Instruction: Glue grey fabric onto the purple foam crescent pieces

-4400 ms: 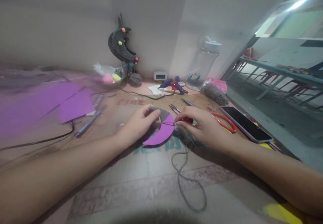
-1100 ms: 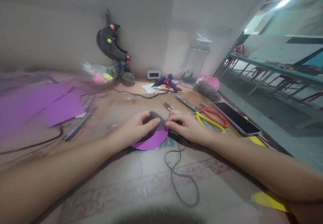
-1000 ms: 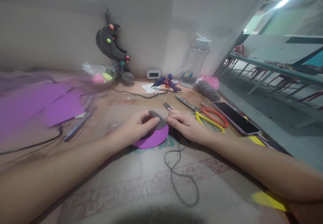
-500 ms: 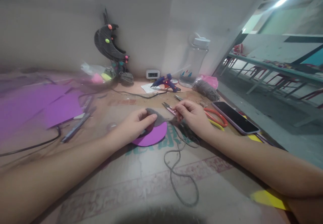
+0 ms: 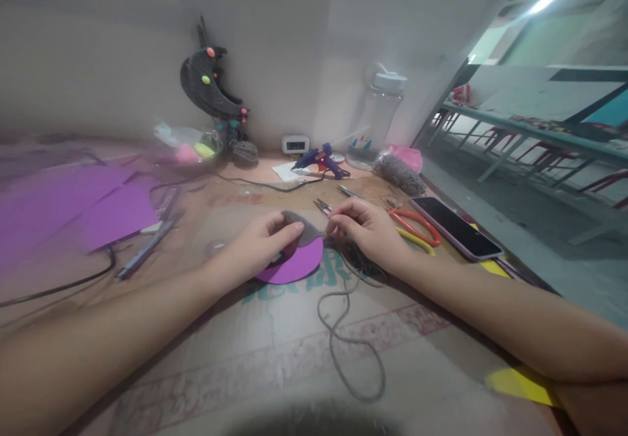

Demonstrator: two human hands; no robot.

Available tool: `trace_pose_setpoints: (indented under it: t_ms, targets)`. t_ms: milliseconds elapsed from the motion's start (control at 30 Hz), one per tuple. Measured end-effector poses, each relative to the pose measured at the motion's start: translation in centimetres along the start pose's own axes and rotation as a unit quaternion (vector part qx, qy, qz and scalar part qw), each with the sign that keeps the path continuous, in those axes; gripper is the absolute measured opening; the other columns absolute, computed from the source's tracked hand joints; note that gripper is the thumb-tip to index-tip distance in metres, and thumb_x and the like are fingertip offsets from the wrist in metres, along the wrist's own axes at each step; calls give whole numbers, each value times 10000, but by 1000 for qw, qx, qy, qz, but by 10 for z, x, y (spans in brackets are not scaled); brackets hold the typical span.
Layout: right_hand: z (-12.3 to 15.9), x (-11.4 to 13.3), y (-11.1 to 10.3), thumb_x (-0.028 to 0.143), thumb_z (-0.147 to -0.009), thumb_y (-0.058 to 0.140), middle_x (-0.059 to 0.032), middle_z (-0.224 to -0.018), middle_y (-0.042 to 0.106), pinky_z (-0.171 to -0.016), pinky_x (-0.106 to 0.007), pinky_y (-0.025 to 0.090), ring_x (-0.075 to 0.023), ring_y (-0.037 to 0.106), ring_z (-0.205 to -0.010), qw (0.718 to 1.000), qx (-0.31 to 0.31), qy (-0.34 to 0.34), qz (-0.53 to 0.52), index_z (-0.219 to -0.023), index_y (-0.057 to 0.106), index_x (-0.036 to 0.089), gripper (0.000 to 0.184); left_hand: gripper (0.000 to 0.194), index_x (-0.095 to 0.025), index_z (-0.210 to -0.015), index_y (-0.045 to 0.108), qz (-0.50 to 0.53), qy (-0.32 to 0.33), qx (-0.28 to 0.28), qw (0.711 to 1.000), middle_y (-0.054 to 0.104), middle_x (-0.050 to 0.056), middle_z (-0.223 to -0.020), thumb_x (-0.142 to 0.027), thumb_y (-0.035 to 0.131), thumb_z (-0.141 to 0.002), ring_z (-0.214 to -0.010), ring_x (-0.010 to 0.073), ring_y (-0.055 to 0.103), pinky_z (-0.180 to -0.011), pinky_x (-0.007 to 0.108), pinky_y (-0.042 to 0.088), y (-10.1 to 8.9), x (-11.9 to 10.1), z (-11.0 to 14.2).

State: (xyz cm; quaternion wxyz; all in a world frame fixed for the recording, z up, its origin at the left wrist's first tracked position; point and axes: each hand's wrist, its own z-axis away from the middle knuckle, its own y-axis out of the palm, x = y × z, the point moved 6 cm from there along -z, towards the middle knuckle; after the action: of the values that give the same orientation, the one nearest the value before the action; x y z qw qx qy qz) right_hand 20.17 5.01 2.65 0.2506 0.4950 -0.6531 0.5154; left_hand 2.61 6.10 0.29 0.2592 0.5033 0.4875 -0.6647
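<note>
My left hand (image 5: 272, 236) is closed on a rounded purple cutout (image 5: 299, 262), its thumb pressing the part wrapped in grey yarn. Just right of the cutout, my right hand (image 5: 366, 230) pinches the grey yarn (image 5: 336, 338) between thumb and fingertips. From there the yarn trails under the hand and lies in loose loops on the table toward me. Small thread snips (image 5: 322, 207) lie just beyond my right fingertips. Orange-handled scissors (image 5: 417, 225) rest beside that hand, partly hidden by it.
A blue glue gun (image 5: 321, 160) with its cord stands at the back, near a white clock (image 5: 296, 144) and a clear water bottle (image 5: 377, 118). A phone (image 5: 456, 228) lies at the right edge. Purple sheets (image 5: 118, 213) lie left. A dark crescent decoration (image 5: 209, 89) leans on the wall.
My right hand has moved slightly left and down, bringing its pinched fingertips closer to the cutout. My left hand keeps its hold. The whole view has shifted a little.
</note>
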Motion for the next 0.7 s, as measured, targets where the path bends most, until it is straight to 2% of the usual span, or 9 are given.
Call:
trace_pose_setpoints:
  t_ms: [133,400,567,633,700]
  targets:
    - [-1,-3,0,269,-870,567,19,-643,640,-596,-245,468,-111,570,-584,1000,1,-10,11,-796,594,179,120,302,-182,-663,495,4,6,7,1000,508,-40,-595,-419,510,-850,-502,91,424,-474,223,303,1,-2,0]
    - [-2,-8,1,208,-908,477,-7,-819,627,-661,-260,474,-113,571,-672,999,5,-38,27,-946,619,185,149,291,-182,-692,501,18,-9,4,1000,509,-42,-596,-428,520,-847,-468,82,398,-432,214,261,1,1,0]
    - [-1,-7,-2,271,-931,463,7,-790,540,-654,-254,459,-117,544,-680,999,3,-42,2,-1000,586,186,165,318,-176,-658,517,8,4,-2,1000,511,-44,-592,-419,516,-864,-475,76,401,-456,215,281,-2,-1,-1]
    - [0,-5,-4,307,-929,475,14,-740,534,-628,-246,439,-118,531,-652,999,-5,-38,16,-918,581,180,166,324,-176,-660,523,5,10,-5,1000,525,-41,-597,-429,520,-862,-503,85,436,-484,218,309,-3,-1,-1]
    - [0,-2,-5,342,-929,474,14,-653,533,-605,-242,413,-120,519,-615,998,2,-39,58,-751,575,173,265,321,-178,-669,526,3,4,-11,1000,539,-37,-603,-439,526,-856,-526,95,463,-501,223,326,-3,0,-1]
